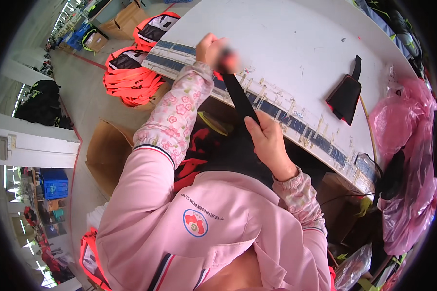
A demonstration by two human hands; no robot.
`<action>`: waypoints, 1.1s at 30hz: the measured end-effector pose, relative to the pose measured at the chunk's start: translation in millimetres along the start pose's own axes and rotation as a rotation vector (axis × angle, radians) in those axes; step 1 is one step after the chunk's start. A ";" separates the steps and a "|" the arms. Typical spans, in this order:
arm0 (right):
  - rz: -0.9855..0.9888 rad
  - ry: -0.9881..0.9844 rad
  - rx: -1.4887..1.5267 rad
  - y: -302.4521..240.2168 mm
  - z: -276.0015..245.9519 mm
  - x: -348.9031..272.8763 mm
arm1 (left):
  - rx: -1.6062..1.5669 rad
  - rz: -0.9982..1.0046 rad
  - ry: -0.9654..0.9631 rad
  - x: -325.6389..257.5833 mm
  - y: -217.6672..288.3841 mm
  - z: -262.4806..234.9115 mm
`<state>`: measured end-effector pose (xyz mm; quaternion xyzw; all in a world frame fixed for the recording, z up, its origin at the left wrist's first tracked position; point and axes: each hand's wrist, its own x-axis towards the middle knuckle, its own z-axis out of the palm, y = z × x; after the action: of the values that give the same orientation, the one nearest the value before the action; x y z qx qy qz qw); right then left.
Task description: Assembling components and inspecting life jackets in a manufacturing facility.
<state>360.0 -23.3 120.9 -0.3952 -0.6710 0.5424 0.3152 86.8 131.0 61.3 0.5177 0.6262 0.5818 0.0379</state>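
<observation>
A black strap (239,98) is stretched between my hands across the table's near edge. At its far end, my left hand (209,51) is closed on it, beside a black and red part that is blurred. My right hand (269,143) grips the lower end, with the thumb lying along the strap. Over to the right on the white table (281,43) lies a black fabric piece (344,98) with red edging and a short strap at its top. Neither hand touches that piece.
Bright orange bags (133,85) are stacked left of the table. A cardboard box (109,153) stands on the floor near my left arm. Pink plastic bags (403,126) hang at the table's right end. Worn tape and rulers (296,123) line its near edge.
</observation>
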 end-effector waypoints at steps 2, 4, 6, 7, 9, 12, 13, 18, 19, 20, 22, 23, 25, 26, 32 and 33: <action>-0.047 -0.018 -0.006 -11.1 4.0 -3.6 | 0.029 -0.006 0.040 6.1 -10.5 -14.4; -0.093 -0.020 -0.013 -14.2 7.4 -6.5 | 0.028 -0.008 0.040 9.1 -7.8 -26.9; -0.168 -0.053 -0.048 -14.6 10.6 -7.8 | 0.009 -0.011 0.016 6.7 -5.0 -33.2; -0.254 -0.067 -0.157 -17.9 8.0 -9.4 | 0.010 -0.012 0.014 4.5 -5.7 -38.3; -0.275 -0.082 -0.186 -17.1 7.8 -19.0 | -0.004 -0.035 -0.201 -1.2 -5.8 -51.1; -0.331 -0.113 -0.307 3.3 -2.0 -21.1 | -0.137 -0.431 -0.754 -7.4 17.8 -65.2; -0.334 -0.121 -0.359 9.5 -5.5 -21.6 | -0.135 -0.432 -0.761 -9.8 22.0 -69.9; -0.319 -0.222 -0.457 35.9 -12.9 -14.4 | -0.330 -0.430 -1.160 -24.1 40.2 -74.6; -0.263 -0.283 -0.438 38.7 -11.8 -12.0 | -0.339 -0.434 -1.150 -29.2 43.6 -70.5; -0.207 -0.343 -0.417 42.0 -10.1 -9.7 | -0.336 -0.431 -1.161 -33.9 47.3 -66.1; -0.177 -0.286 -0.395 53.3 1.6 -5.3 | -0.401 -0.443 -1.008 -45.3 64.5 -54.5; -0.151 -0.238 -0.376 58.3 6.6 -2.4 | -0.408 -0.488 -1.014 -50.4 76.1 -49.4; -0.096 -0.202 -0.190 55.9 12.4 11.6 | -0.406 -0.484 -0.973 -61.9 80.2 -41.8; -0.046 -0.171 -0.009 54.0 15.6 16.9 | -0.407 -0.480 -0.925 -64.4 79.7 -37.0; -0.045 -0.001 -0.307 60.9 26.5 15.2 | -0.248 -0.401 -1.042 -74.3 70.9 -17.5; -0.083 -0.011 -0.386 60.4 27.3 14.7 | -0.246 -0.407 -1.027 -77.2 65.8 -14.2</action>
<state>341.0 -17.6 56.0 -0.4173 -0.7801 0.3922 0.2518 152.9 53.8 73.5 0.5949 0.5421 0.3047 0.5092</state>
